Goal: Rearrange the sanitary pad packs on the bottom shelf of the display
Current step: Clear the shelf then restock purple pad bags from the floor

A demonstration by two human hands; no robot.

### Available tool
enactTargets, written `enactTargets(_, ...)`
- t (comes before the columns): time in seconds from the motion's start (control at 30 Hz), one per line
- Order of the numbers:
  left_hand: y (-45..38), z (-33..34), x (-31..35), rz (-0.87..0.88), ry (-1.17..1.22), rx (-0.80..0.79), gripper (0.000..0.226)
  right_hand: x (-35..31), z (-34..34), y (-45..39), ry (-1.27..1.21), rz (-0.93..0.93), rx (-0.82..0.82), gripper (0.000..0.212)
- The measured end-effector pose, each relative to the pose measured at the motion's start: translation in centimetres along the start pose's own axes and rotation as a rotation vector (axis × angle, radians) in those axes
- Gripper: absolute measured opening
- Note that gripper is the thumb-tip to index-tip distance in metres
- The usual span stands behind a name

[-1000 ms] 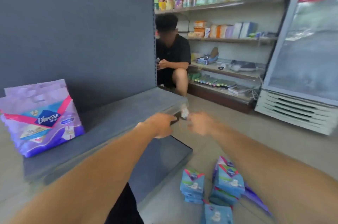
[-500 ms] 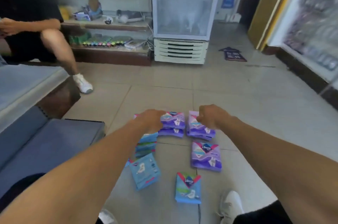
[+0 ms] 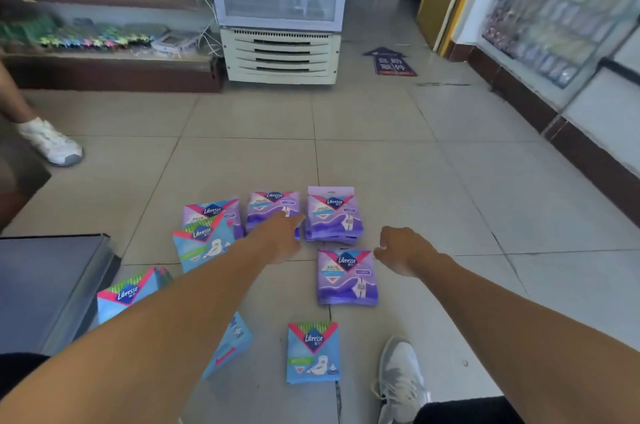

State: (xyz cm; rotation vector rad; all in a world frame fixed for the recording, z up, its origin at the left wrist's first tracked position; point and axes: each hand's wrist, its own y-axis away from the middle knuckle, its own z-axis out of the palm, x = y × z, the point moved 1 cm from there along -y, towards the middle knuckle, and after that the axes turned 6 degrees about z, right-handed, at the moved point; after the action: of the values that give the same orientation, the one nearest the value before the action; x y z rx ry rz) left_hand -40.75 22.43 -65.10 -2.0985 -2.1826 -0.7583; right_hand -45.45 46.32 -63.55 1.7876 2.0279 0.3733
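Several Libresse sanitary pad packs lie on the tiled floor. Purple packs sit at the far middle (image 3: pixel 273 207), the far right (image 3: pixel 334 216) and nearer (image 3: pixel 346 276), with another at the far left (image 3: pixel 211 210). Blue packs lie at the left (image 3: pixel 202 245), by the shelf (image 3: pixel 124 295) and near my shoe (image 3: pixel 313 352). My left hand (image 3: pixel 280 238) reaches over the far middle purple pack with its fingers stretched out, holding nothing. Just right of the nearer purple pack, my right hand (image 3: pixel 403 249) hovers loosely curled and empty.
The dark bottom shelf (image 3: pixel 45 285) juts in at the left edge. A glass-door cooler (image 3: pixel 280 8) stands at the back, wooden shelves (image 3: pixel 104 53) to its left. Another person's white shoe (image 3: pixel 52 143) is at far left. My grey shoe (image 3: pixel 400 378) is beside the blue pack.
The view has swung from the shelf down to the floor. Both hands have come over the scattered packs, and my right hand has moved right, off the purple stack.
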Motion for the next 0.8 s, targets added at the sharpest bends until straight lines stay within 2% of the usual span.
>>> enactTargets(0.17,-5.1,2.7,-1.0,-0.057,0.135,0.020,0.063,0.2,4.1,-5.1,-0.180,0.046,-0.058,0.031)
enactTargets(0.33,-11.2,6.3,-1.6,-0.159,0.274,0.042,0.055,0.9,8.9,-10.9,-0.366,0.180,-0.102,0.036)
enactTargets(0.47,-16.7,9.8,-1.9,-0.209,0.407,0.019,0.059,2.2,12.8,-15.2,-0.421,0.277,-0.112,0.045)
enactTargets(0.6,-21.7,12.7,-2.0,-0.296,0.487,0.095,0.051,3.8,16.5,-18.4,-0.407,0.367,-0.109,0.055)
enactTargets(0.8,-26.5,16.2,-1.7,-0.419,0.407,0.164,0.083,4.5,21.6,-21.3,-0.468,0.512,-0.184,0.087)
